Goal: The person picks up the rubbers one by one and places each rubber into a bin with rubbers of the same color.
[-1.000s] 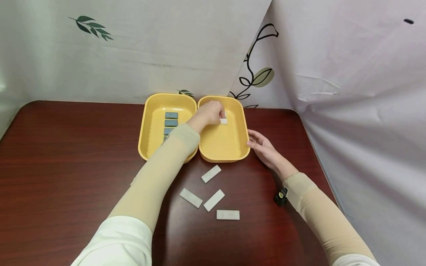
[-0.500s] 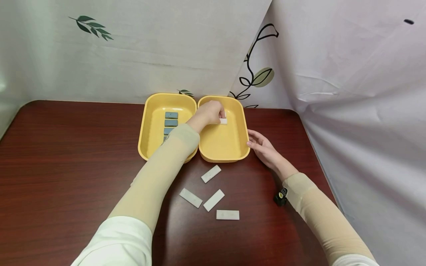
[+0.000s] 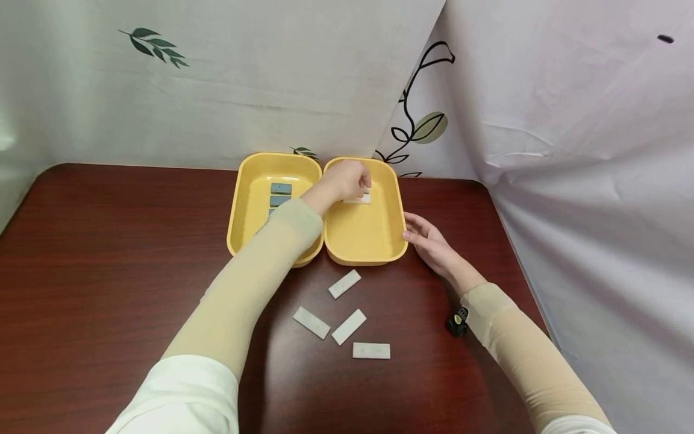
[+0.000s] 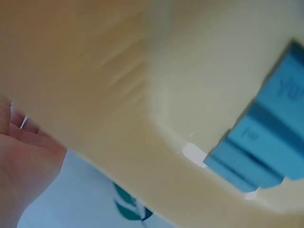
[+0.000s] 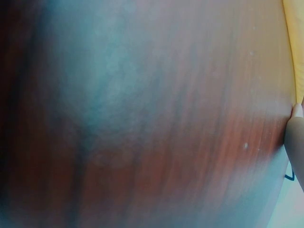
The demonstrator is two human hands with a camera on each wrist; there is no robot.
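Apparently, the left grip (image 3: 347, 179) hangs over a white tile (image 3: 359, 201).

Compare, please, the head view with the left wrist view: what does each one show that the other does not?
Only the head view: the four white pieces on the brown table, and the right grip at the rim of the right tray.

Only the left wrist view: written marks on blue pieces; in the head view they cannot be made out.

Both: blue pieces in the left tray, the left grip, and green leaf print.
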